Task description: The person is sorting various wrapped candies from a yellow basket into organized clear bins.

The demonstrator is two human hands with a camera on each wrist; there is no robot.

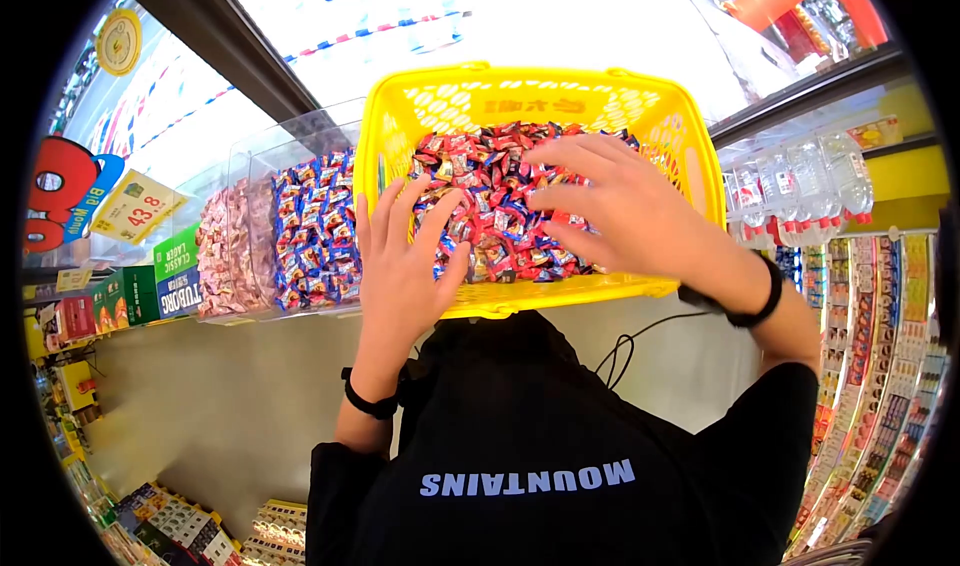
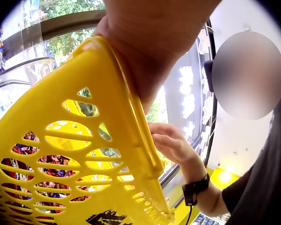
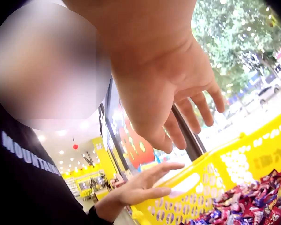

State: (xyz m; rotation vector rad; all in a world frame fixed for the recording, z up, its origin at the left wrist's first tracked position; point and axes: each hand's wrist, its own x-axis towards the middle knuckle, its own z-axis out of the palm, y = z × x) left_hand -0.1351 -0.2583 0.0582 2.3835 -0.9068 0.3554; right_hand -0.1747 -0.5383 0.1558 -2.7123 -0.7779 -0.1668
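We see a yellow plastic basket [image 1: 560, 101] with latticed walls and a rounded rim, just beside a clear bin [image 1: 262, 156] of blue-wrapped sweets. It holds a heap of glossy wrapped candies [image 1: 490, 161], bare toward the far wall. Our right hand [image 1: 620, 206] lies spread on the heap. Our left hand [image 1: 400, 256] lies flat over the near rim, fingers straight.

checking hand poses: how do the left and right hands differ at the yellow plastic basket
The left hand rests at the near rim of the yellow plastic basket, fingers straight; the right hand reaches inside, fingers spread over the red and blue wrapped candies. Both wear black wristbands and grip nothing.
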